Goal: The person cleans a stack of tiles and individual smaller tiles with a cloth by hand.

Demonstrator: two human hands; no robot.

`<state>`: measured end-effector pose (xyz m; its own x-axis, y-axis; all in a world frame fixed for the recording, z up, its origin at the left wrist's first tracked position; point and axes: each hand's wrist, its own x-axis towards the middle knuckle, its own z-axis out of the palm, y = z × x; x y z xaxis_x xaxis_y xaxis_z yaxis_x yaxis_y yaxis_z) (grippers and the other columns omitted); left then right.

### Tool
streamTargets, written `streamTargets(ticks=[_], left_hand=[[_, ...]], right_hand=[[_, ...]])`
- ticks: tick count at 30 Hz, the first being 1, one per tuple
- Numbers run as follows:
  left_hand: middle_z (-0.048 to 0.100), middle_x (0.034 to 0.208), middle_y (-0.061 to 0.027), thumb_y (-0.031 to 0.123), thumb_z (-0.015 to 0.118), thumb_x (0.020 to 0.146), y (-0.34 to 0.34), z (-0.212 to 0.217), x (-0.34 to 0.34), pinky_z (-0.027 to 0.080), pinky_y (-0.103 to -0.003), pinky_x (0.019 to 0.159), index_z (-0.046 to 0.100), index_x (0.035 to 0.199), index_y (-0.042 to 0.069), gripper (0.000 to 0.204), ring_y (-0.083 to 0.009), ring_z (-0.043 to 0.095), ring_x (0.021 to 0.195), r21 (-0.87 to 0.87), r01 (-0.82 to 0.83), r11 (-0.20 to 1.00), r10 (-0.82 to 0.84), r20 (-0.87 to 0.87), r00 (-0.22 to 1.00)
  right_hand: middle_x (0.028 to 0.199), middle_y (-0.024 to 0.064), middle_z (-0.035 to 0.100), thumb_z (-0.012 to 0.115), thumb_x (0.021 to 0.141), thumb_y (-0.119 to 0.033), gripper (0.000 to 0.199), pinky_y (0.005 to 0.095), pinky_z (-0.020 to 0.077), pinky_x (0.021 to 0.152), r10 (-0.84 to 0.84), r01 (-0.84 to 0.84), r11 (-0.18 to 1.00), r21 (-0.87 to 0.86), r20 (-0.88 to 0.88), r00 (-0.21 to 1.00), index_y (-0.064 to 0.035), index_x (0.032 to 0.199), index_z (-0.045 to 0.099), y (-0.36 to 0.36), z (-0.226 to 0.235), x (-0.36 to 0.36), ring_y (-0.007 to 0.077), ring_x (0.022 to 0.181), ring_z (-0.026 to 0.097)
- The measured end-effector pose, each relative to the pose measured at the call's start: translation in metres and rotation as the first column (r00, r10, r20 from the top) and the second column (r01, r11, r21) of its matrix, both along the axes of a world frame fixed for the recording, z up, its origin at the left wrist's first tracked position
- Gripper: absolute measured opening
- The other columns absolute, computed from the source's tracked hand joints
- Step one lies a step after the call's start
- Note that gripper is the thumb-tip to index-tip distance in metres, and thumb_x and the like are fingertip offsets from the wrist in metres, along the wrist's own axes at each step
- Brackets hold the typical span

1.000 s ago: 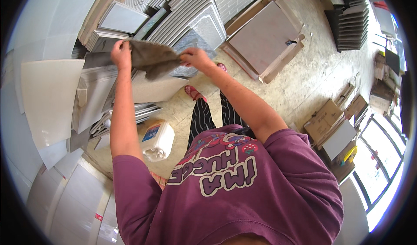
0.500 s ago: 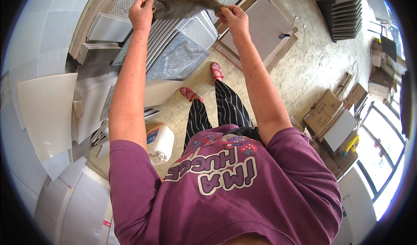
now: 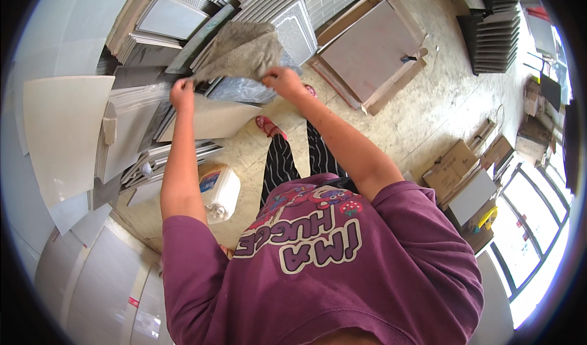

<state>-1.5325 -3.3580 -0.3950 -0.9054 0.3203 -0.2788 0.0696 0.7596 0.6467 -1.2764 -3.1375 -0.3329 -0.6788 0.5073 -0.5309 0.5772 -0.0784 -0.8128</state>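
Note:
A grey-brown cloth [image 3: 243, 50] is stretched between my two hands, its far part billowing up and away from me. My left hand [image 3: 182, 94] is closed on its near left corner. At the near right corner, my right hand [image 3: 284, 82] pinches the cloth, slightly blurred. Beneath and beyond it stand leaning rows of tiles, among them a blue-grey marbled tile [image 3: 239, 91] that the cloth partly covers. A cream tile [image 3: 211, 117] leans just nearer to me, below the cloth.
A white plastic jug [image 3: 220, 192] stands on the floor by my legs. Large pale panels [image 3: 67, 143] lean at the left. A flat tile in an opened carton [image 3: 367, 51] lies ahead right. Cardboard boxes [image 3: 452, 168] and a black tile rack [image 3: 496, 36] stand farther right.
Both hands have come down and nearer to me with the cloth, the right one also moving left. The cloth has spread from a narrow strip into a wider sheet.

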Motion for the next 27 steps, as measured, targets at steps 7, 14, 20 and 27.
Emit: streamTargets(ticks=[7, 14, 20, 27], left_hand=[[0.065, 0.074, -0.0078, 0.017, 0.063, 0.077, -0.103, 0.055, -0.012, 0.048, -0.03, 0.066, 0.066, 0.088, 0.003, 0.019, -0.0169, 0.061, 0.068, -0.116, -0.1, 0.988, 0.086, -0.114, 0.99], [0.059, 0.078, -0.0032, 0.012, 0.059, 0.084, -0.057, 0.106, -0.034, 0.051, -0.024, 0.056, 0.062, 0.089, 0.0, 0.014, -0.0101, 0.056, 0.064, 0.087, -0.119, 0.989, 0.125, -0.068, 0.99], [0.06, 0.074, -0.0039, 0.014, 0.065, 0.079, 0.071, 0.095, -0.025, 0.051, -0.026, 0.052, 0.063, 0.09, 0.001, 0.018, -0.0109, 0.058, 0.063, 0.292, 0.013, 0.956, -0.023, 0.03, 0.999], [0.061, 0.081, -0.0042, 0.012, 0.061, 0.084, 0.231, 0.14, 0.002, 0.051, -0.024, 0.058, 0.062, 0.093, -0.002, 0.017, -0.0117, 0.061, 0.069, 0.343, 0.244, 0.907, -0.265, 0.015, 0.964]], right_hand=[[0.078, 0.008, 0.066, 0.063, 0.078, -0.015, 0.02, 0.0267, 0.0497, 0.066, 0.255, -0.288, 0.894, -0.343, -0.139, 0.957, -0.0008, 0.092, 0.064, -0.052, 0.037, -0.016, 0.0142, 0.07, 0.065], [0.077, 0.0101, 0.067, 0.062, 0.076, -0.012, 0.017, 0.0284, 0.0512, 0.064, 0.128, -0.204, 0.908, -0.365, -0.223, 0.966, -0.0004, 0.089, 0.065, -0.044, 0.047, -0.035, 0.0166, 0.067, 0.066], [0.075, 0.0089, 0.066, 0.062, 0.077, -0.012, 0.017, 0.0271, 0.0507, 0.064, -0.131, 0.1, 0.972, -0.211, -0.135, 0.982, -0.0005, 0.089, 0.066, 0.017, 0.022, -0.014, 0.0151, 0.066, 0.064], [0.08, 0.0079, 0.065, 0.059, 0.087, -0.014, 0.017, 0.0234, 0.0512, 0.066, -0.605, 0.539, 0.793, -0.283, -0.273, 0.748, 0.0013, 0.094, 0.061, 0.122, 0.051, 0.016, 0.0133, 0.073, 0.063]])
